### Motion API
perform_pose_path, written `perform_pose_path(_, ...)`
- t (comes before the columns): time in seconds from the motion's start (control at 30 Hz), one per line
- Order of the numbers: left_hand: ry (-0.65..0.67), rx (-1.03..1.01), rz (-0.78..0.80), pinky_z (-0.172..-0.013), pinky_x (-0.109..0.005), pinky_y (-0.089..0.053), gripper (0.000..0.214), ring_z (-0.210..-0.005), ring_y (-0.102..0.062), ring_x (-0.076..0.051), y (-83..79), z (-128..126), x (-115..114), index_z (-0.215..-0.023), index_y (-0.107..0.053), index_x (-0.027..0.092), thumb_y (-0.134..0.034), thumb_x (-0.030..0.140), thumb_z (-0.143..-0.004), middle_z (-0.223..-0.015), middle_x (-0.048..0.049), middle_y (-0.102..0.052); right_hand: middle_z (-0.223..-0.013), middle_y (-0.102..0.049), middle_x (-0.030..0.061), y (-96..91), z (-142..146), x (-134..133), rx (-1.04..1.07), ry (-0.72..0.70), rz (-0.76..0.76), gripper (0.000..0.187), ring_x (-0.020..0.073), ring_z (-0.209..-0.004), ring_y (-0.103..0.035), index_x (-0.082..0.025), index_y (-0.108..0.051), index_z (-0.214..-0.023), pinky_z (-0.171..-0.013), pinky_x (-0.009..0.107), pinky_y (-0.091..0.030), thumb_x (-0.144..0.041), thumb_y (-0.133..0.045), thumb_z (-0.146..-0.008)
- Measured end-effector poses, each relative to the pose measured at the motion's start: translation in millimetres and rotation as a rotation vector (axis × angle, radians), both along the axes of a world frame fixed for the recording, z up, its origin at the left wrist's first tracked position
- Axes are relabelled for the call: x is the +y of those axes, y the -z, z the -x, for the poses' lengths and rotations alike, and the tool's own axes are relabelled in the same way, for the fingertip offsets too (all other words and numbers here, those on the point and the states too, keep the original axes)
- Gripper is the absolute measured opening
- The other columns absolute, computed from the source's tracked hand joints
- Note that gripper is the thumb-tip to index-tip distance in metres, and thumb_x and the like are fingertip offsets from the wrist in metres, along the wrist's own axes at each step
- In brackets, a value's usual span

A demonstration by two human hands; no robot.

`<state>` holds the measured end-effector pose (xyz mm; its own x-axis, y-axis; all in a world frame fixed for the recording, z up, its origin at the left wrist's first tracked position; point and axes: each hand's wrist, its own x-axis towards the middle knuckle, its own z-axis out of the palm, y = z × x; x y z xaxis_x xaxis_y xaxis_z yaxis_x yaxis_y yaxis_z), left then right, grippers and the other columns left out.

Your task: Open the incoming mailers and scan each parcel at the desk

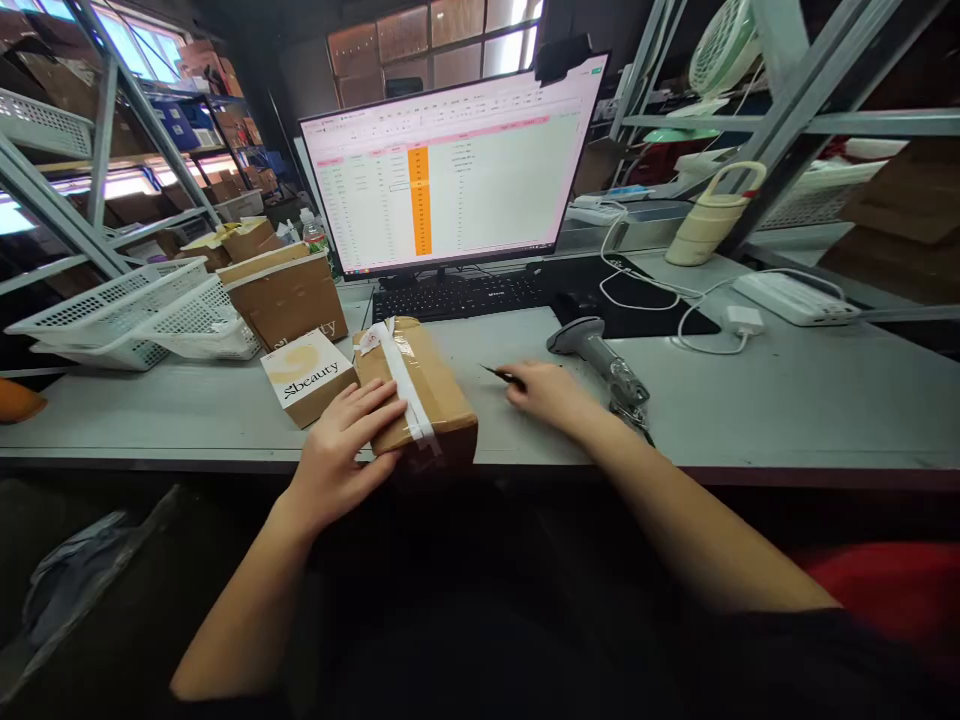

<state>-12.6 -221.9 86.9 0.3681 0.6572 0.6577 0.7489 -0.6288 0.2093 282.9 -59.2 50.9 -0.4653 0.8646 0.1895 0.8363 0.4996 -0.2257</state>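
A brown cardboard box [442,385] with clear tape and a white strip along its top sits at the near edge of the desk. My left hand [349,445] grips its left side, fingers stretched over the top and thumb low on the near side. Just right of the box, my right hand [544,390] is closed around a slim black pointed tool [506,377], its thin tip towards the box but apart from it. The tool's exact kind is too small to tell. Beside my right hand lies a grey barcode scanner [600,358].
Left of the box stand a small white-topped carton [309,370] and a larger brown carton [289,300], near white plastic baskets [127,305]. Behind are a keyboard [461,295] and a monitor [480,170]. A white power strip [795,298] and cable lie at right.
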Motion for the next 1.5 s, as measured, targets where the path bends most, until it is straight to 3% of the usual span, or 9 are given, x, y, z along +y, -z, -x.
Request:
perform_pose_path(0.17,-0.060,-0.019,-0.135,-0.118,-0.055,-0.032,0.041,-0.132,-0.055,-0.028,5.9,-22.9,23.2,-0.132,-0.060,0.024,-0.058,0.027,-0.091,-0.136,-0.0102,-0.062,-0.108,-0.073,0.0071,-42.7,-24.8,-51.1,0.513,-0.062,-0.123,0.040,0.0240,-0.096,-0.068,-0.024,-0.068,-0.130,-0.084,0.036,-0.054,-0.031,-0.050,-0.094)
perform_pose_path(0.27,-0.007,-0.154,-0.139,-0.119,-0.052,-0.030,0.034,-0.132,-0.054,-0.027,8.2,-34.6,41.9,-0.123,-0.065,0.022,-0.056,0.025,-0.090,-0.130,-0.0086,-0.065,-0.109,-0.073,0.0068,-57.4,-30.0,-90.9,0.510,-0.187,-0.144,0.037,0.0244,-0.098,-0.068,-0.028,-0.069,-0.127,-0.085,0.039,-0.054,-0.036,-0.049,-0.097)
perform_pose_path(0.4,0.034,-0.128,-0.160,-0.108,-0.045,-0.043,0.036,-0.122,-0.060,-0.026,5.7,-45.2,59.8,-0.123,-0.066,0.022,-0.058,0.031,-0.090,-0.130,-0.0084,-0.066,-0.107,-0.074,0.0048,-50.6,-19.8,-117.0,0.450,-0.234,-0.271,0.030,0.0219,-0.094,-0.068,-0.030,-0.071,-0.121,-0.081,0.038,-0.055,-0.030,-0.053,-0.098)
perform_pose_path(0.53,0.016,-0.040,-0.187,-0.103,-0.043,-0.042,0.034,-0.116,-0.062,-0.025,0.2,-51.2,65.0,-0.122,-0.068,0.024,-0.058,0.035,-0.091,-0.126,-0.0067,-0.069,-0.097,-0.075,0.0038,-35.1,-8.5,-116.0,0.431,-0.207,-0.452,0.025,0.0186,-0.087,-0.068,-0.030,-0.075,-0.111,-0.074,0.033,-0.055,-0.024,-0.054,-0.097)
perform_pose_path(0.73,-0.022,-0.019,-0.187,-0.102,-0.044,-0.042,0.034,-0.115,-0.061,-0.025,-0.7,-59.1,63.3,-0.124,-0.068,0.024,-0.057,0.039,-0.095,-0.126,-0.0056,-0.070,-0.107,-0.076,0.0026,-29.9,-1.7,-111.1,0.322,-0.143,-0.620,0.033,0.0181,-0.090,-0.068,-0.031,-0.076,-0.110,-0.074,0.032,-0.053,-0.017,-0.050,-0.097)
perform_pose_path(1.0,-0.060,-0.028,-0.282,-0.100,-0.045,-0.042,0.033,-0.115,-0.061,-0.026,8.8,-66.2,64.1,-0.126,-0.068,0.024,-0.057,0.033,-0.096,-0.126,-0.0060,-0.070,-0.116,-0.074,0.0001,-24.5,5.8,-109.5,0.357,-0.083,-0.648,0.032,0.0228,-0.092,-0.063,-0.033,-0.074,-0.116,-0.079,0.039,-0.050,-0.018,-0.057,-0.094)
perform_pose_path(1.23,-0.054,-0.042,-0.323,-0.100,-0.044,-0.042,0.032,-0.113,-0.061,-0.026,10.0,-67.9,64.5,-0.124,-0.069,0.021,-0.059,0.031,-0.095,-0.124,-0.0068,-0.071,-0.100,-0.076,0.0031,-9.7,16.3,-103.3,0.556,-0.101,-0.632,0.030,0.0168,-0.087,-0.068,-0.028,-0.074,-0.115,-0.078,0.030,-0.054,-0.016,-0.053,-0.098)
perform_pose_path(1.37,-0.077,-0.028,-0.303,-0.101,-0.043,-0.042,0.033,-0.114,-0.061,-0.026,8.3,-70.5,64.5,-0.124,-0.069,0.022,-0.057,0.034,-0.096,-0.124,-0.0068,-0.071,-0.106,-0.076,0.0034,-6.3,18.8,-99.1,0.538,-0.175,-0.692,0.029,0.0142,-0.091,-0.069,-0.022,-0.070,-0.122,-0.079,0.025,-0.054,-0.016,-0.054,-0.099)
perform_pose_path(1.5,-0.102,0.001,-0.300,-0.100,-0.043,-0.041,0.032,-0.113,-0.062,-0.026,5.4,-75.3,66.1,-0.123,-0.069,0.021,-0.059,0.034,-0.096,-0.123,-0.0065,-0.071,-0.106,-0.073,0.0079,-9.9,17.2,-101.1,0.462,-0.092,-0.720,0.030,0.0177,-0.090,-0.066,-0.016,-0.069,-0.125,-0.076,0.029,-0.054,-0.018,-0.057,-0.097)
